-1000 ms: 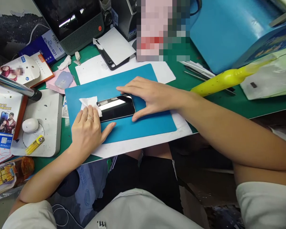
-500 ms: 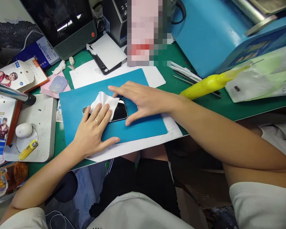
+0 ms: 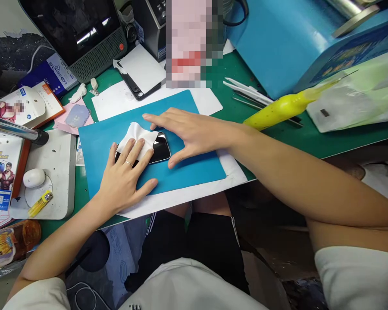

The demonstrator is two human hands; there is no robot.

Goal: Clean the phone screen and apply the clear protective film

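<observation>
A phone point(image 3: 163, 149) with a dark glossy screen lies flat on a blue mat point(image 3: 194, 172). Over its left and middle part is spread a thin white wipe point(image 3: 135, 131). My left hand point(image 3: 123, 178), with a ring on one finger, rests flat on the wipe and the phone, fingers spread and thumb out over the mat. At the phone's right end my right hand point(image 3: 194, 134) is held with thumb and forefinger wide apart, nothing between them. Whether its fingertips touch the phone or wipe I cannot tell.
White paper point(image 3: 210, 101) lies under the mat. Behind it are a dark phone part point(image 3: 139, 92) and a screen device point(image 3: 97, 56). A yellow bottle with a needle tip point(image 3: 274, 113) and a blue machine point(image 3: 278, 47) stand right. A grey plate point(image 3: 63, 172) holds a yellow lighter point(image 3: 40, 203).
My left hand's fingers have spread a little and shifted slightly over the wipe. My right hand keeps nearly the same pose. The whole view has shifted slightly.
</observation>
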